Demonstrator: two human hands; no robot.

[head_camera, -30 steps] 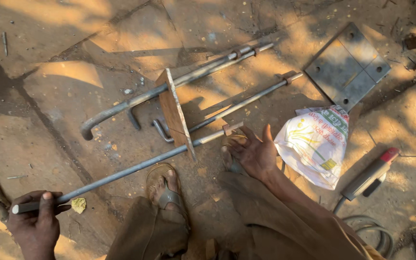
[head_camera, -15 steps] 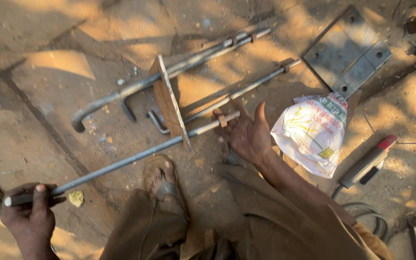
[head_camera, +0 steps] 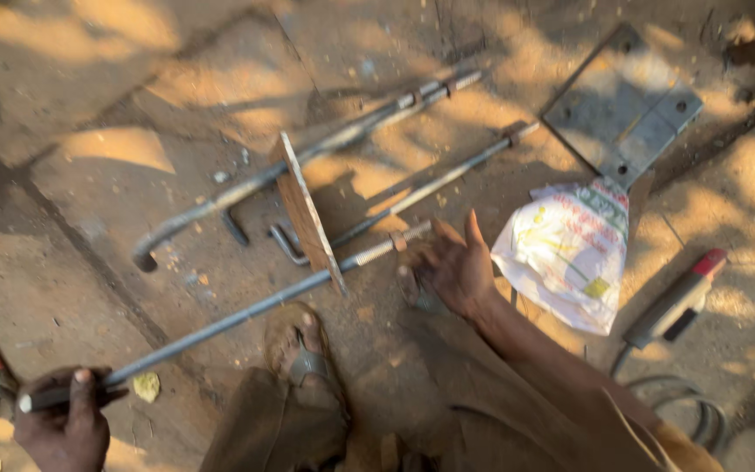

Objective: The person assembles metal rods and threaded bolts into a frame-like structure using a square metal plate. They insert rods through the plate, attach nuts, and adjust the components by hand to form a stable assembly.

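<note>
The left hand [head_camera: 63,428] was closed tight around the bent end of a long metal rod [head_camera: 220,323], down near the bottom left corner. Gripping it there kept the rod from rolling on the ground. The rod ran up and to the right, through a flat rusty plate [head_camera: 306,214] that stood on its edge, and ended in a threaded tip with a nut [head_camera: 398,242] on it. The right hand [head_camera: 452,267] was at that tip, fingers spread open and loose, touching or almost touching the threads; it was a bit blurry, so I could not tell if it was pinching anything. A foot in a sandal [head_camera: 299,350] sat just beside the rod, maybe to steady things. Two more bent rods [head_camera: 308,157] also went through the plate, so it looked like the plate was holding all three together. A white plastic bag [head_camera: 570,253] lay just right of the open hand, touching a grey square plate [head_camera: 622,105] above it. A red-tipped tool [head_camera: 679,297] lay farther right.
</note>
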